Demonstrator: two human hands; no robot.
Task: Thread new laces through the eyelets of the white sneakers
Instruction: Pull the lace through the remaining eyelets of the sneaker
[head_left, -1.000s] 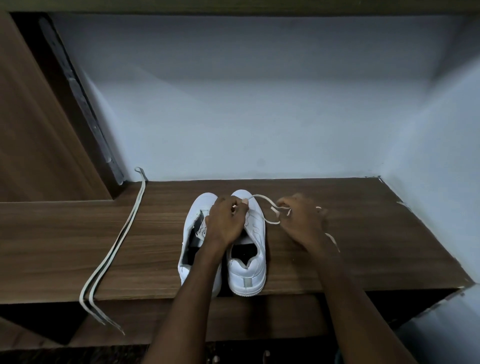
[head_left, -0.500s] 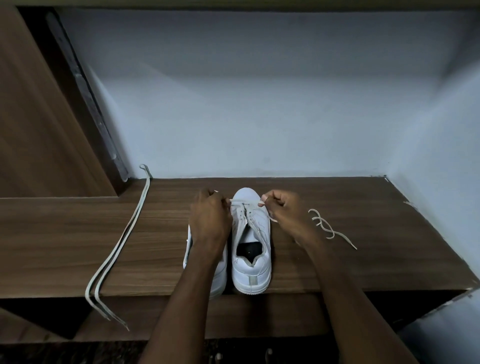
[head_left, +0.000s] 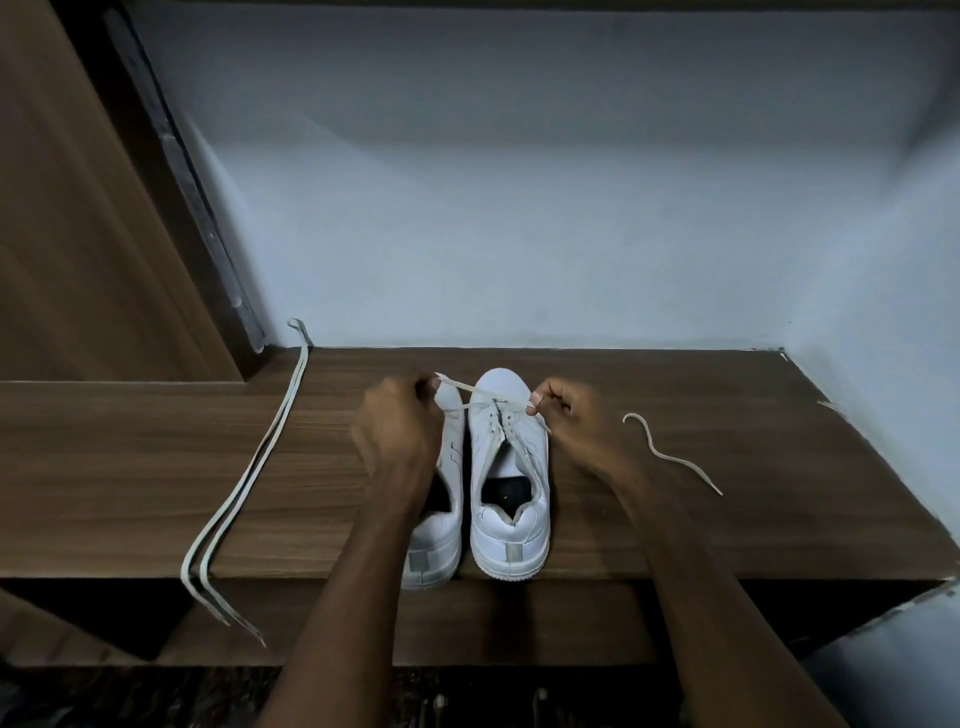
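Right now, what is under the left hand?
The left hand pinches the lace above the left sneaker. Its heel and part of the toe show; its eyelets and tongue are covered by the hand.

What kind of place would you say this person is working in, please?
Probably a home nook or built-in closet: a wood-grain shelf set against plain white walls, a wooden panel at the left, and white sneakers being laced there.

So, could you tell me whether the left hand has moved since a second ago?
Yes. The left hand has shifted left, off the right sneaker toward the spare lace, pulling its lace end taut.
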